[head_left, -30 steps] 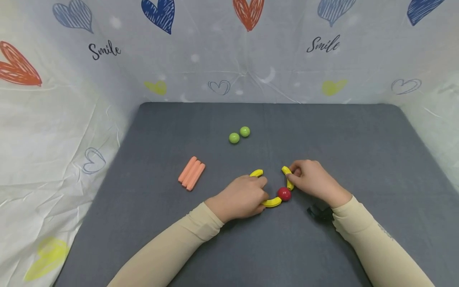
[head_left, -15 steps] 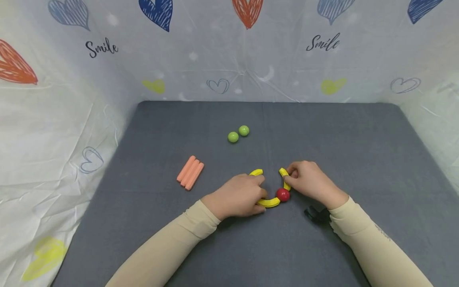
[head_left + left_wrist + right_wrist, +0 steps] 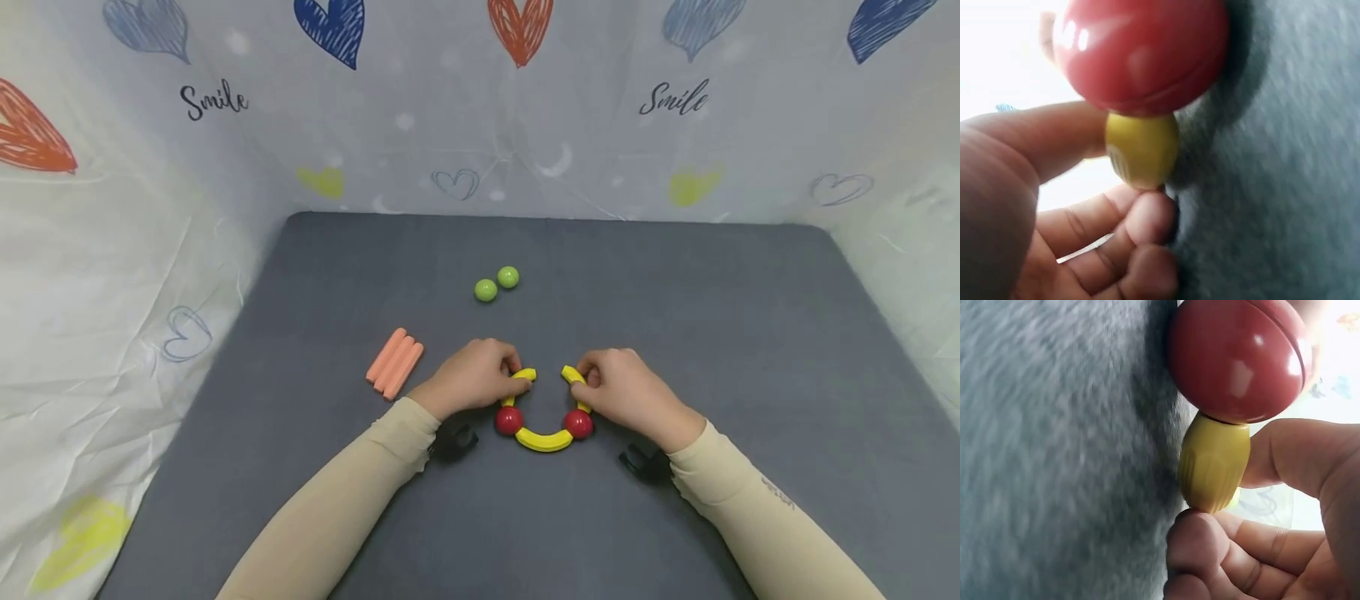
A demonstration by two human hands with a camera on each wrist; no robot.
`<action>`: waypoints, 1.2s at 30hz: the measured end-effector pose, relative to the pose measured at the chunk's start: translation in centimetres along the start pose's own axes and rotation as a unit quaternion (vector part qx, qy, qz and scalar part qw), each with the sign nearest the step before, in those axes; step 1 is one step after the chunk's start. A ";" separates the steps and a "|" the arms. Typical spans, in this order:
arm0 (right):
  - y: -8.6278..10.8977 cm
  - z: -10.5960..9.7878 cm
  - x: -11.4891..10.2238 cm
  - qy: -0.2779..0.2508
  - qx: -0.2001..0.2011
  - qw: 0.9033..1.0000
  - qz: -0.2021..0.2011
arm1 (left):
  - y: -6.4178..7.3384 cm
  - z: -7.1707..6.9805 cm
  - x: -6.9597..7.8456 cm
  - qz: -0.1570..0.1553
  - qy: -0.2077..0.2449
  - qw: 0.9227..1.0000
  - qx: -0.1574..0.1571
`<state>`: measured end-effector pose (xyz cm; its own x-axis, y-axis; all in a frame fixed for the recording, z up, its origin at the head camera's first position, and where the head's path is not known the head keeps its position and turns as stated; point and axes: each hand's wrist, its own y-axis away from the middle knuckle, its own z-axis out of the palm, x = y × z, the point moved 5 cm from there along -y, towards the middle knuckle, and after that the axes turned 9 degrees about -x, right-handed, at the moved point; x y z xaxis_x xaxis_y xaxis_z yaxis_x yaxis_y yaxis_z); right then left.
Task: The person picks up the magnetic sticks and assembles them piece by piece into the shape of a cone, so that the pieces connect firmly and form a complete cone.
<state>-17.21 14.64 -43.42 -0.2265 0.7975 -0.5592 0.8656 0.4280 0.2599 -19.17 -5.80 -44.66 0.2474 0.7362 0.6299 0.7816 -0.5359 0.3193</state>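
Observation:
A U-shaped chain lies on the grey cloth. It has a yellow curved rod [image 3: 544, 441] at the near side, a left red ball [image 3: 509, 420], a right red ball [image 3: 578, 424] and a yellow curved rod rising from each ball. My left hand [image 3: 474, 377] pinches the left yellow rod [image 3: 1142, 149] between thumb and fingers. Opposite it, my right hand [image 3: 628, 392] pinches the right yellow rod [image 3: 1215, 461] the same way. A gap separates the far tips of these two rods. Both wrist views show each held rod meeting its red ball end-on.
Two green balls [image 3: 486, 290] sit farther back on the table. Several salmon-pink straight rods [image 3: 394, 364] lie side by side left of my left hand. A printed white curtain [image 3: 495, 108] borders the grey tabletop [image 3: 675, 275] at the back and sides.
My left hand has moved from the near rod to the left rod, uncovering the left red ball. My right hand has shifted left and nearer with its rod, and the far tips are closer together.

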 end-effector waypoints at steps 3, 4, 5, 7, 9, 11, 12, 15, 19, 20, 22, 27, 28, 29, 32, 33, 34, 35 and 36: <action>-0.3 0.2 -0.5 0.000 -0.006 1.000 -0.005 | -0.2 -0.3 -0.4 0.006 0.023 1.000 -0.013; -0.4 0.3 -0.7 0.000 -0.010 1.000 -0.008 | -0.3 -0.3 -0.6 0.007 0.027 0.999 -0.018; -0.5 0.4 -0.9 0.000 -0.014 1.000 -0.010 | -0.3 -0.3 -0.8 0.007 0.029 0.999 -0.023; -0.7 0.5 -1.2 0.001 -0.022 1.000 -0.016 | -0.3 -0.4 -1.1 0.010 0.031 0.999 -0.029; -0.9 0.6 -1.5 0.006 -0.027 0.999 -0.023 | -0.3 -0.5 -1.4 0.014 0.034 0.999 -0.032; -1.0 0.7 -1.7 0.010 -0.032 0.999 -0.030 | -0.3 -0.5 -1.6 0.020 0.035 0.999 -0.033; -1.0 0.7 -1.8 0.013 -0.035 0.999 -0.037 | -0.3 -0.5 -1.6 0.022 0.035 0.999 -0.033; -1.3 0.5 -2.0 0.020 -0.044 0.998 -0.045 | -0.3 -0.5 -1.6 0.028 0.033 0.998 -0.036; -2.6 -0.5 -2.6 0.032 -0.055 0.997 -0.052 | -0.2 -0.6 -1.7 0.029 0.029 0.998 -0.037; -3.1 -0.9 -2.9 0.038 -0.057 0.996 -0.055 | -0.2 -0.6 -1.7 0.029 0.028 0.998 -0.038; -4.4 -1.6 -3.5 0.048 -0.058 0.995 -0.065 | -0.2 -0.7 -1.7 0.029 0.020 0.999 -0.038; -7.8 -2.9 -4.7 0.065 -0.052 0.991 -0.103 | -0.3 -0.6 -1.6 0.040 0.011 0.998 -0.041; -8.5 -3.1 -5.0 0.068 -0.051 0.990 -0.112 | -0.3 -0.6 -1.6 0.043 0.012 0.998 -0.042; -9.2 -3.1 -5.2 0.072 -0.052 0.989 -0.121 | -0.3 -0.5 -1.6 0.046 0.012 0.998 -0.043; -11.1 -3.1 -6.3 0.088 -0.051 0.985 -0.142 | -0.2 -0.5 -1.6 0.050 0.011 0.998 -0.042; -11.6 -3.1 -6.7 0.097 -0.049 0.983 -0.148 | -0.2 -0.6 -1.6 0.050 0.011 0.998 -0.042; -12.1 -3.1 -7.2 0.106 -0.047 0.981 -0.154 | -0.1 -0.6 -1.7 0.049 0.011 0.998 -0.041; -12.5 -3.0 -7.6 0.115 -0.044 0.980 -0.158 | 0.0 -0.7 -1.7 0.049 0.011 0.998 -0.040; -13.0 -3.0 -8.1 0.124 -0.039 0.978 -0.163 | 0.1 -0.7 -1.7 0.048 0.012 0.998 -0.039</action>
<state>-27.98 3.93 -39.88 -0.5950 0.6870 -0.4171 0.6944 0.7007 0.1635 -19.94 -7.39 -45.22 0.3049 0.6703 0.6765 0.7072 -0.6352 0.3106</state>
